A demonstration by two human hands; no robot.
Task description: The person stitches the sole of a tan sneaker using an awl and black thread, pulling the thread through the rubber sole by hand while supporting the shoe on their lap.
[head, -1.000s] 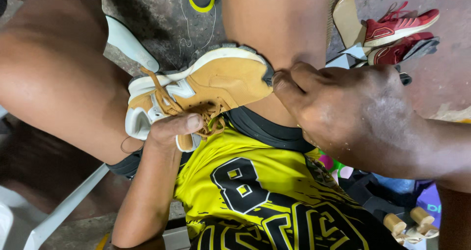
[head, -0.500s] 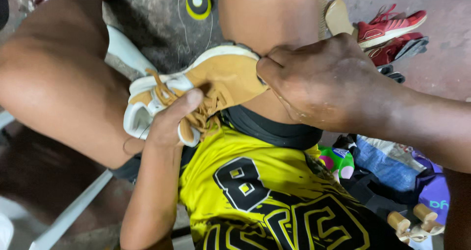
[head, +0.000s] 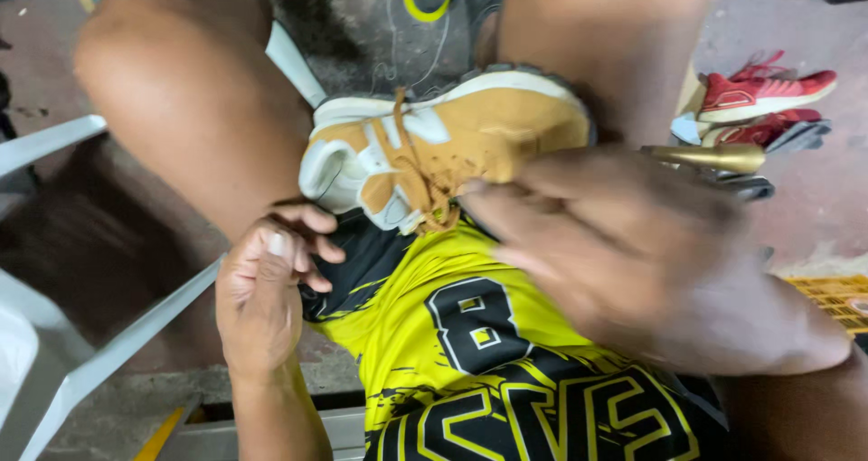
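- Tan and white sneaker [head: 452, 145] lies on its side across the lap, centre of frame, between the two bare thighs; toe toward 3 o'clock, heel toward 9 o'clock.
- Brown laces [head: 418, 167] hang loose over the tongue area and trail toward 6 o'clock onto the yellow and black jersey [head: 470, 334].
- Left hand [head: 267, 285]: at 7 o'clock from the sneaker, just below its heel, fingers curled inward to a narrow, near-closed fist. Contact with the shoe cannot be told; nothing visible in the grip.
- Right hand [head: 633, 262]: motion-blurred, at 4 o'clock from the sneaker, fingers extended toward the lace area, fingertips at or near the upper. Whether it pinches a lace cannot be told.
- Red sneakers [head: 759, 99] on the floor at 2 o'clock, well apart from the lap.
- Brass-coloured tapered piece [head: 714, 158] at 3 o'clock, just beyond the toe.
- White plastic chair frame [head: 54, 244] at 9 o'clock.
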